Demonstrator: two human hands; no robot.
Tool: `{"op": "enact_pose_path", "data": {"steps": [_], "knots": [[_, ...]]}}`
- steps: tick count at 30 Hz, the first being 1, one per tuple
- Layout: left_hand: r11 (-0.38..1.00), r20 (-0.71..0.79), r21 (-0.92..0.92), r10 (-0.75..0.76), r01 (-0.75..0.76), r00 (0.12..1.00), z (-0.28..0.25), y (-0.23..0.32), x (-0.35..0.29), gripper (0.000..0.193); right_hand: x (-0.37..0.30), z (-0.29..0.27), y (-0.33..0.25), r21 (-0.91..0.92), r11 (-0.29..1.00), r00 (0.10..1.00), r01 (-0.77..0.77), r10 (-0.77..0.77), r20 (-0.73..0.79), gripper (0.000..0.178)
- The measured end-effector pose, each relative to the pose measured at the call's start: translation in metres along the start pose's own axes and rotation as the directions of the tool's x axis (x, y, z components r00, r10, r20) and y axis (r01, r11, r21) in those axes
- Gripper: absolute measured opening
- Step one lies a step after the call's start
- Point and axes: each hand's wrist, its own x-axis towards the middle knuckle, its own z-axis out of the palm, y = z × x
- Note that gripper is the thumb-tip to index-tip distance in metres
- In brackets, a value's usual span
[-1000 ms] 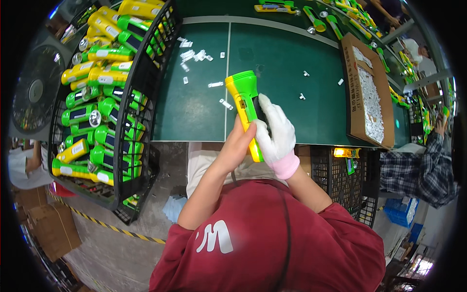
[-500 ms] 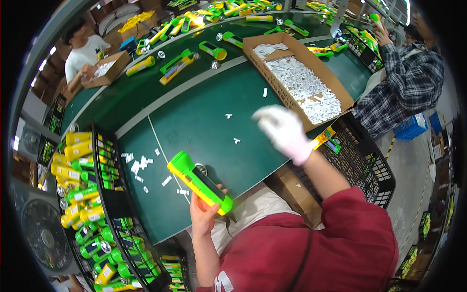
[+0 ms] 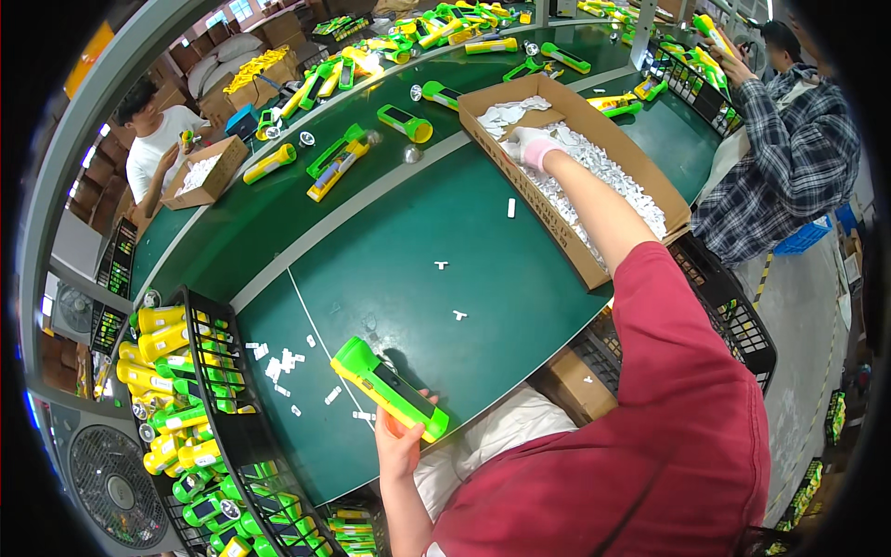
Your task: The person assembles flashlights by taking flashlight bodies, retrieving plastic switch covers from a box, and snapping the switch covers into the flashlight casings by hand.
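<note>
A green and yellow flashlight (image 3: 390, 388) with a dark panel along its side lies in my left hand (image 3: 399, 446), whose fingers wrap round its narrow end. Its wide head points up and to the left over the green table. My right hand (image 3: 534, 147), in a white glove with a pink cuff, reaches into a long cardboard box (image 3: 566, 227). Heaps of small white plastic pieces (image 3: 631, 190) fill the box. The gloved fingertips are among these pieces and hard to make out against them. Two small white T-shaped pieces (image 3: 459, 316) lie on the table between my hands.
At left stands a black crate (image 3: 209, 371) packed with flashlights, beside scattered white pieces (image 3: 278, 364). Beyond the table runs a green conveyor (image 3: 288, 200) bearing flashlights and round reflectors. Co-workers sit at far left and right. Another black crate (image 3: 742, 325) is below the box.
My right hand has moved away from over the table and into the box of white pieces. The left hand still holds the flashlight; the whole view has shifted slightly.
</note>
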Motion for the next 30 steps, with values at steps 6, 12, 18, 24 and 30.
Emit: {"op": "enact_pose_path", "data": {"steps": [6, 12, 18, 24, 30], "knots": [[0.999, 0.016, -0.014, -0.041, 0.041, 0.999, 0.001, 0.003, 0.002, 0.066, 0.000, -0.017, 0.013, -0.003, 1.000, 1.000, 0.000, 0.000, 0.031, 0.029], [0.997, 0.015, -0.031, -0.071, 0.071, 0.997, 0.002, 0.007, 0.000, 0.067, -0.028, -0.040, 0.015, 0.118, 0.981, 0.985, -0.155, 0.145, 0.089, 0.030], [0.998, 0.043, -0.028, -0.056, 0.057, 0.998, -0.001, 0.008, -0.003, 0.068, -0.093, -0.064, -0.025, -0.307, 0.876, 0.800, 0.371, -0.470, -0.374, 0.027], [0.999, 0.063, 0.000, -0.054, 0.054, 0.997, -0.003, 0.007, -0.003, 0.067, -0.188, -0.086, -0.110, -0.287, 0.675, 0.508, 0.680, -0.715, -0.481, 0.044], [0.999, 0.071, -0.014, -0.030, 0.031, 0.997, -0.007, 0.004, -0.003, 0.066, -0.238, -0.077, -0.153, -0.051, 0.626, 0.502, 0.778, -0.668, -0.550, 0.039]]}}
